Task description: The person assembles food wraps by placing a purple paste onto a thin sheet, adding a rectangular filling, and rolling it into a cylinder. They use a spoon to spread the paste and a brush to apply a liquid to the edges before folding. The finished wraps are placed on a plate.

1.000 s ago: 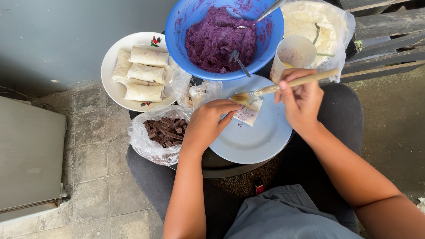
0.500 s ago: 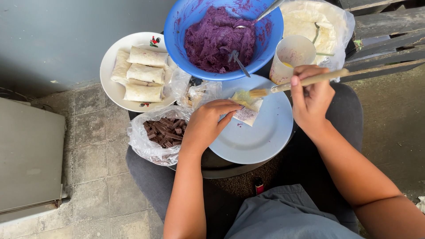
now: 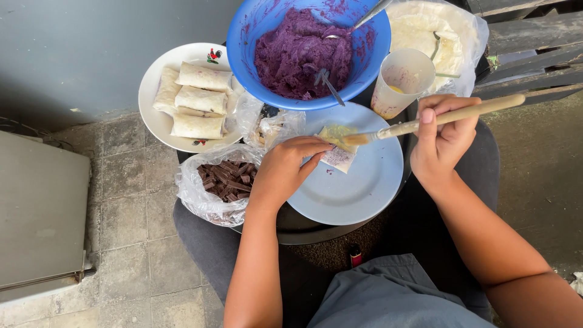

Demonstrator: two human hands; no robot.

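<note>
Brush tip (image 3: 357, 139) slid onto wrapper (image 3: 337, 146) | left hand (image 3: 285, 170) pins wrapper | right hand (image 3: 443, 136) grips handle | glaze probably egg; stroke edges thinly, toward 9 o'clock.

Both hands' fingers (image 3: 303, 149) curled, seemingly gripping.

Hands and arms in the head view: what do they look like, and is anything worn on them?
Both are bare. The left hand and right hand show no gloves, rings, watch or bracelets, and both forearms are uncovered as far as the frame's bottom edge, so no sleeves show. The fingernails look short and unpainted. Below the arms lies grey-blue clothing on the person's lap.
</note>
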